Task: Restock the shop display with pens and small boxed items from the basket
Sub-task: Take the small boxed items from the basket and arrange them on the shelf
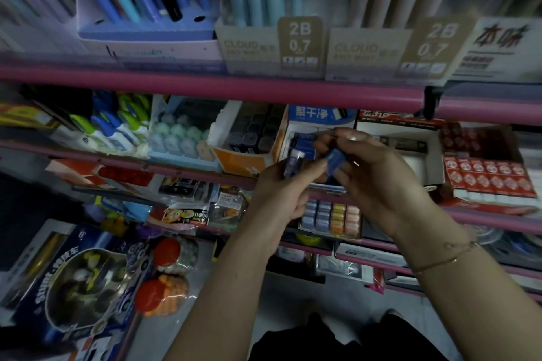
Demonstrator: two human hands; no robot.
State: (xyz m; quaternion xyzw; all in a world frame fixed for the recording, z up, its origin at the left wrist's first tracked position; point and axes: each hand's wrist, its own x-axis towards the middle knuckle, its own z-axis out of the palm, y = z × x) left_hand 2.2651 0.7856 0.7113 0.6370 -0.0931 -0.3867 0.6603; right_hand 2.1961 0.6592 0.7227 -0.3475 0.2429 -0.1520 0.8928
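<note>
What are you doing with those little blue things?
A person is filling up a shop shelf. The left hand holds a small blue box, and the right hand pinches another little blue box. Both hands are up in front of an open display carton that already has a few of the same blue boxes inside. Around it the pink shelves carry pens, erasers and red packets. The picture is blurry, so the writing on the boxes can't be read.

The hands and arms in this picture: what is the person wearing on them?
Both forearms are bare, with no sleeves or gloves in view. The right hand has a thin chain bracelet around its wrist. The left hand shows no jewellery or watch that I can make out.
</note>
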